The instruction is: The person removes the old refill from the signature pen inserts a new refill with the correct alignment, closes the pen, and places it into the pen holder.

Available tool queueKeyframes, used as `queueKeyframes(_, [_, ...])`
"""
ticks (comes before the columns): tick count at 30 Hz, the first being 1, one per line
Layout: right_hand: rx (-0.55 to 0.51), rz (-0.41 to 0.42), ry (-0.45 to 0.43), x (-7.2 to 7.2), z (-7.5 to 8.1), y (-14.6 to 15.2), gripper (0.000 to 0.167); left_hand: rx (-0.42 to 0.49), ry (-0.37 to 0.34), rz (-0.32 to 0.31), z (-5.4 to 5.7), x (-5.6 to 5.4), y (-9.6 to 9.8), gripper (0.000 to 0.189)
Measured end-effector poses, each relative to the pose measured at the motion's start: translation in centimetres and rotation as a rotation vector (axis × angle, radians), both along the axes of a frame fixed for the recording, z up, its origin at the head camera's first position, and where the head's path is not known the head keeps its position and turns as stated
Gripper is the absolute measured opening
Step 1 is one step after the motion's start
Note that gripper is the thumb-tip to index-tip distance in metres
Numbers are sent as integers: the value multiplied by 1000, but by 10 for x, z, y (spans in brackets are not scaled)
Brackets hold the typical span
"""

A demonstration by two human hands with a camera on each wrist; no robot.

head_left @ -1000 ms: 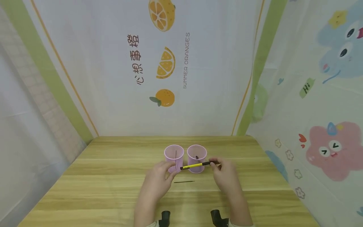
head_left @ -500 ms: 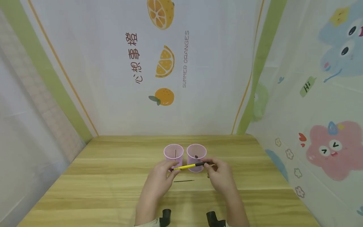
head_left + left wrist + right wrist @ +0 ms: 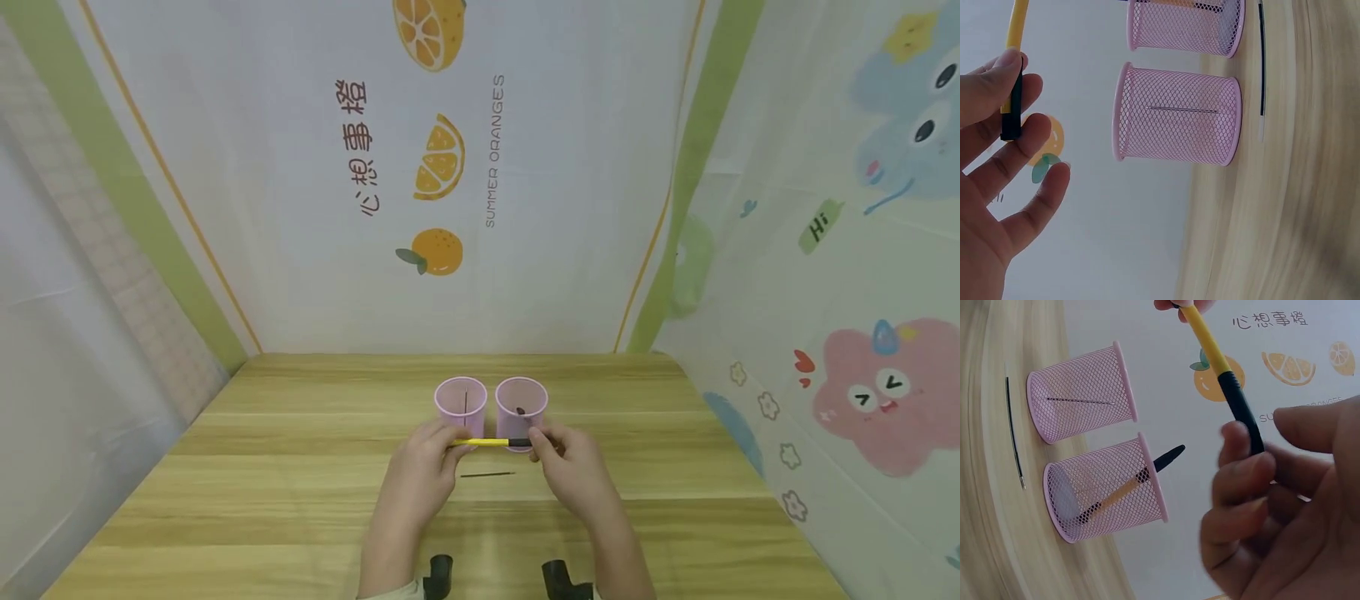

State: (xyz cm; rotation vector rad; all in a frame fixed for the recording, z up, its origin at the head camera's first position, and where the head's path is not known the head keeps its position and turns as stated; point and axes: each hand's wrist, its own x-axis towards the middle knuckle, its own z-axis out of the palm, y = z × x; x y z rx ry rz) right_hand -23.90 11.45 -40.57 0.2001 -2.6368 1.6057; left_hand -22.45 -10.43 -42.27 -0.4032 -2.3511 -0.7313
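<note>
A yellow and black ballpoint pen (image 3: 491,442) lies nearly level between my two hands, above the table. My left hand (image 3: 422,468) pinches its yellow end between thumb and forefinger, beside the black clip (image 3: 1013,106). At the black grip section, my right hand (image 3: 576,473) holds the pen with its fingers curled behind it. In the right wrist view the right thumb (image 3: 1307,428) stands out to the side of the barrel. A thin dark pen refill (image 3: 487,474) lies on the table below the pen.
Behind the hands stand two pink mesh cups, a left one (image 3: 1172,140) and a right one (image 3: 1094,531). The left cup contains a thin refill (image 3: 1082,401); a yellow and black pen (image 3: 1169,457) leans in the right one. A printed curtain (image 3: 562,275) hangs behind the wooden table (image 3: 300,475).
My right hand has moved left, toward the left hand. The pen has shifted left and levelled out, and its yellow end now sits in the left hand's pinch.
</note>
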Motion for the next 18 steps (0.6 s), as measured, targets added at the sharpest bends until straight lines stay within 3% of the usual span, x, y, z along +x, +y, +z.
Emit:
queueKeyframes(5, [-8,35,-90,1,2,1,45,-13,56,-11,-1,-1,-1,12])
queueKeyframes(10, [-37,47,-116,-1,-1,-1,44,-15,93,-9,-3,-3,-2,13])
queueKeyframes(18, [-42,72,-135,-7,-4,-2,38,-1,78,-9,-5,-6,-4,15])
